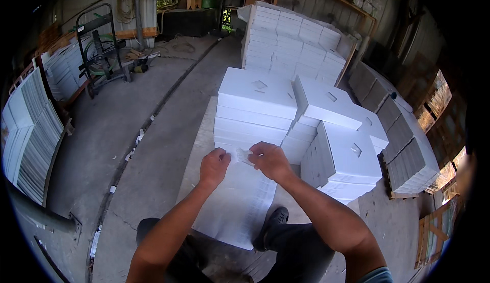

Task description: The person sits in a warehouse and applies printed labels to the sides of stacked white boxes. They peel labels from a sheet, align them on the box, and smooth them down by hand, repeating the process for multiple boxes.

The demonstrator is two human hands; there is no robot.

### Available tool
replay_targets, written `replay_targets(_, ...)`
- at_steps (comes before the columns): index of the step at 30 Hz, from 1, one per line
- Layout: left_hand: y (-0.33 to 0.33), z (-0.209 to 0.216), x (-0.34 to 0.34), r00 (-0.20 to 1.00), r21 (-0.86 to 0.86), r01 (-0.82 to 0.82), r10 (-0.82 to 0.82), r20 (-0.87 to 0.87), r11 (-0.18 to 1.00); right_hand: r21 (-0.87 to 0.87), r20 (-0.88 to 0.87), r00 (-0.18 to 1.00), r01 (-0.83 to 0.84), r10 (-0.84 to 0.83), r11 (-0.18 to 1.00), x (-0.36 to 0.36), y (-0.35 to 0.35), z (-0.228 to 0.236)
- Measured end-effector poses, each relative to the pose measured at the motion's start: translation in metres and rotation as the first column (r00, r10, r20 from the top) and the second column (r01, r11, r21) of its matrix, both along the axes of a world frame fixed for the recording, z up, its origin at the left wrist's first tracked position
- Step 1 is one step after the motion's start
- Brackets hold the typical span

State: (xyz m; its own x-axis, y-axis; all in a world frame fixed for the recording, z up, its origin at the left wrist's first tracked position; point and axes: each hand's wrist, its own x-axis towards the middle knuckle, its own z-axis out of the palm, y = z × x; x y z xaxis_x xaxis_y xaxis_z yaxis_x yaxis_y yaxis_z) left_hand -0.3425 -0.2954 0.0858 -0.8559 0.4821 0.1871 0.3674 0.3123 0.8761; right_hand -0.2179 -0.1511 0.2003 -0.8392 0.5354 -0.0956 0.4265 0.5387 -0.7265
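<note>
Between my two hands is a small whitish slip with faint print [238, 155], perhaps a label. My left hand [214, 168] pinches its left end with thumb and fingers. At the other end my right hand [270, 161] grips it, fingers bent. Below them a long, pale, slightly shiny sheet or flat stack [232, 201] stretches toward my feet; which of the two I cannot tell. Just beyond my hands stands a stack of flat white boxes [255, 96], each top marked with a small diamond shape.
More white boxes [352, 152] stand to the right, with a tall stack [291, 40] behind. Bundled flat panels [408, 145] lie on pallets at far right. Leaning white sheets [33, 130] and a black hand truck [99, 48] are at left. A debris-filled groove [138, 135] crosses the floor.
</note>
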Motion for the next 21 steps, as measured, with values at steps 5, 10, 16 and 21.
replay_targets(5,0.03,0.006,-0.039,0.986,0.069,0.06,-0.07,0.154,0.996,0.067,-0.11,0.986,0.135,-0.128,0.988,-0.036,0.047,-0.029)
replay_targets(10,0.067,-0.002,-0.1,0.995,0.065,0.059,-0.064,0.074,0.996,0.039,-0.204,0.953,0.236,-0.224,0.971,-0.087,0.077,-0.059)
replay_targets(16,0.111,-0.02,-0.167,0.996,0.134,-0.019,0.03,-0.079,0.991,-0.033,-0.312,0.895,0.324,-0.317,0.946,-0.164,0.11,-0.092)
replay_targets(21,0.136,-0.036,-0.209,0.988,0.106,-0.071,0.085,-0.13,0.992,0.108,-0.408,0.858,0.384,-0.311,0.917,-0.201,0.12,-0.114)
